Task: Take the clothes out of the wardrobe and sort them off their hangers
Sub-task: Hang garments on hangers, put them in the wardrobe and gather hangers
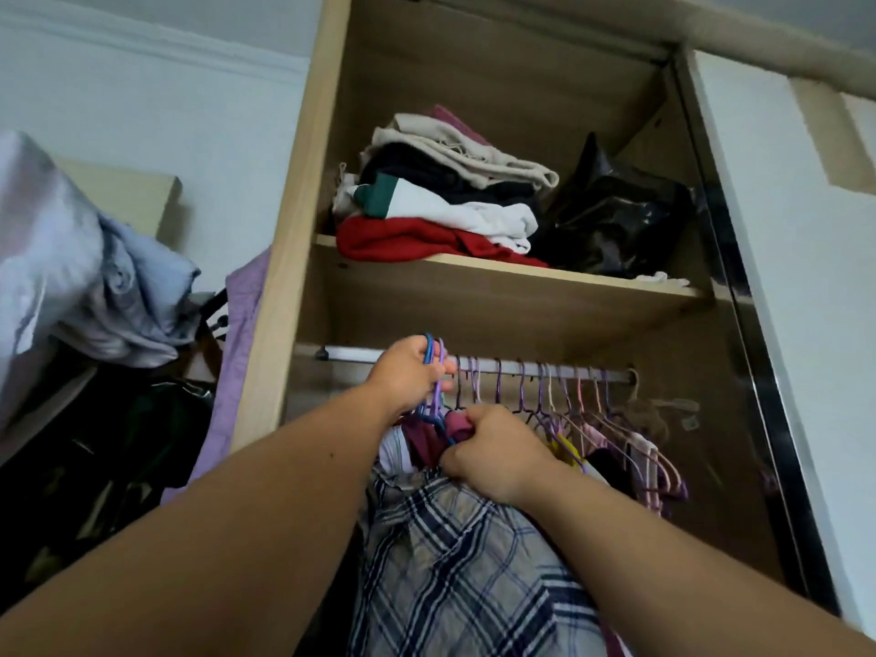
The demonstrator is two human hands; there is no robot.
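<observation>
Clutching hangers (434,360) — left hand (406,374); right hand (495,450) grips clothes (425,442).

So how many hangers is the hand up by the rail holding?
2 that show: a blue hanger and a purple hanger, side by side, their hooks sticking up out of the left hand, by the rail. More may hide inside the grip.
</observation>
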